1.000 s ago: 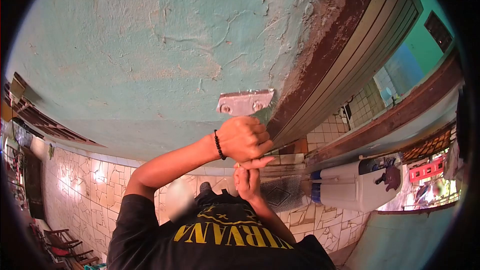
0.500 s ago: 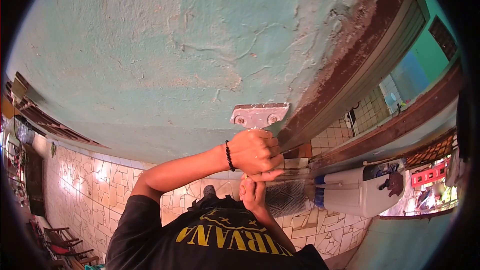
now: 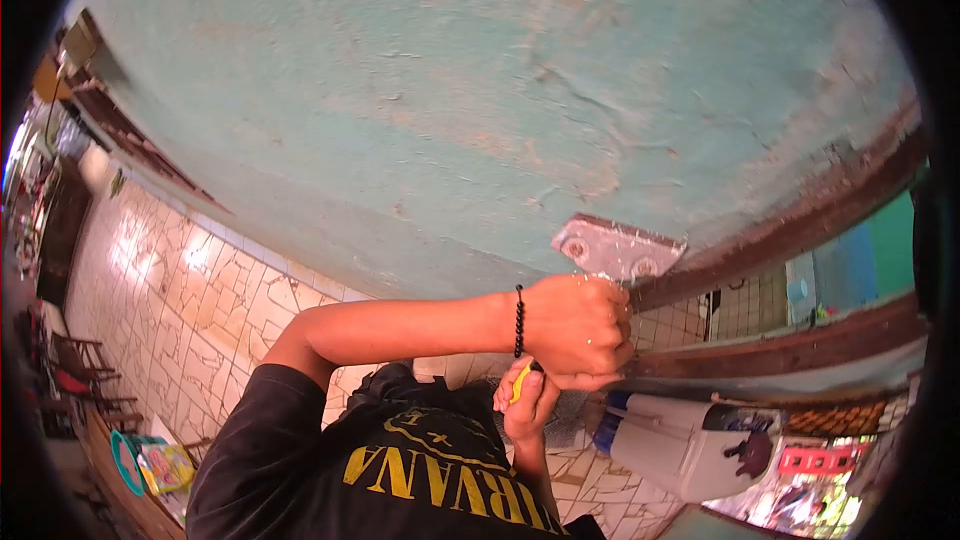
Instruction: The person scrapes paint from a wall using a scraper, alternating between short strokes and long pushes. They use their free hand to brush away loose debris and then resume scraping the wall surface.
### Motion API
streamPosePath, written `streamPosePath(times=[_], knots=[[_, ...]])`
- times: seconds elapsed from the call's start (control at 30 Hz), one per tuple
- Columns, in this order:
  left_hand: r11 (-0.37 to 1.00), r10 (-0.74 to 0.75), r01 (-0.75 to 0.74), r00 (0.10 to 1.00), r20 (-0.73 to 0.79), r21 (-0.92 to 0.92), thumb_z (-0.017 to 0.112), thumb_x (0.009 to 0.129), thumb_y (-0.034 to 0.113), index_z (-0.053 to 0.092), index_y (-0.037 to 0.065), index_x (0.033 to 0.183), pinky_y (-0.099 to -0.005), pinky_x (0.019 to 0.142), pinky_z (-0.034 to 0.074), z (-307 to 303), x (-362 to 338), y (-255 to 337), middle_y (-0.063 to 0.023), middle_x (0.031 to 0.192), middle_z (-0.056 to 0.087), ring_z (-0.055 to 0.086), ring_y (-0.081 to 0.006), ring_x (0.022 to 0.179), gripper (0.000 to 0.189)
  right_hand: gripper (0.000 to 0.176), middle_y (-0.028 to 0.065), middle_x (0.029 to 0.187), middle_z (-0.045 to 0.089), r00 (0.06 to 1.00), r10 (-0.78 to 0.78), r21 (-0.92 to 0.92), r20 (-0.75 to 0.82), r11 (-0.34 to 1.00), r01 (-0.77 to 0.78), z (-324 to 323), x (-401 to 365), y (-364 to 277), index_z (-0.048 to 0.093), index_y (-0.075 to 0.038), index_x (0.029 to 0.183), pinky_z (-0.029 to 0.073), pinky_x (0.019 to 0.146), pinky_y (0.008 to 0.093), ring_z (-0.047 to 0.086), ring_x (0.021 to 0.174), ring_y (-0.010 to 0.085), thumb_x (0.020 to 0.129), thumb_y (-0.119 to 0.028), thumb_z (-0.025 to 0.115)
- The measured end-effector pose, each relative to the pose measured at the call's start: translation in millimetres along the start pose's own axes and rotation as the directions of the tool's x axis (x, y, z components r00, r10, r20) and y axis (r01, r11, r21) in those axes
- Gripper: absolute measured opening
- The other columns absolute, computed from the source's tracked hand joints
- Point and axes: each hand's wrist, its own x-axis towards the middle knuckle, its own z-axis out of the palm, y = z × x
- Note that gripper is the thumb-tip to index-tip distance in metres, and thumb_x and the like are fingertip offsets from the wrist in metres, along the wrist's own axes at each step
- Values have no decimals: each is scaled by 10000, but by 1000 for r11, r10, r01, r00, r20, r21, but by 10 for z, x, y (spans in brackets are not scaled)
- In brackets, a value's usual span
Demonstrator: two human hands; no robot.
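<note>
My left hand (image 3: 577,332), with a black bead bracelet at the wrist, is closed around the upper handle of a scraper (image 3: 617,247). Its wide, pale-smeared head with two screws lies against the peeling green wall (image 3: 430,120), tilted down to the right. Below, my right hand (image 3: 525,405) is wrapped round the yellow lower end of the handle, which has a black tip. My left fist hides the shaft between. Pale flecks dot the back of my left hand.
A brown frame (image 3: 780,240) borders the wall at right. Under it stands a white-and-blue appliance (image 3: 680,445). The floor (image 3: 200,310) has irregular pale tiles. Wooden chairs (image 3: 85,370) and a turquoise-rimmed container (image 3: 125,460) are at lower left.
The scraper and both hands now appear further right, and the blade has turned from nearly level to a slant. The camera view has swung too; more of the yellow handle end shows.
</note>
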Motion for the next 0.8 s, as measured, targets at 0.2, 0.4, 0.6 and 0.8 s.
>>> streamPosePath(times=[0.2,0.4,0.6,0.8], knots=[[941,-261,245,965,-41,-233,679,878,363,552,89,648,-404,640,496,570,-642,434,-66,644,556,615,-282,672,380,396,60,728,508,984,173,15,45,985,-174,-484,-442,920,537,36,1108,463,529,274,499,564,118,1099,-354,473],[840,-440,320,874,-204,-438,709,817,334,564,63,646,-457,637,478,734,-576,1015,-111,657,581,622,-338,676,352,375,65,751,523,948,319,-70,26,946,-316,-645,-502,1026,535,39,1137,468,550,275,513,588,120,1090,-329,487],[851,-448,333,865,-228,-407,705,828,306,568,60,657,-439,635,467,559,-532,1028,-94,664,562,613,-315,695,330,358,70,774,538,944,326,-108,41,941,-321,-597,-455,1015,533,43,1165,473,570,276,528,612,122,1081,-304,502],[845,-475,374,854,-214,-384,687,872,292,570,61,675,-432,642,474,443,-575,1010,-93,680,560,607,-310,709,325,347,75,798,553,951,308,-118,24,946,-303,-612,-451,1019,532,46,1193,478,591,277,542,636,124,1071,-279,517]])
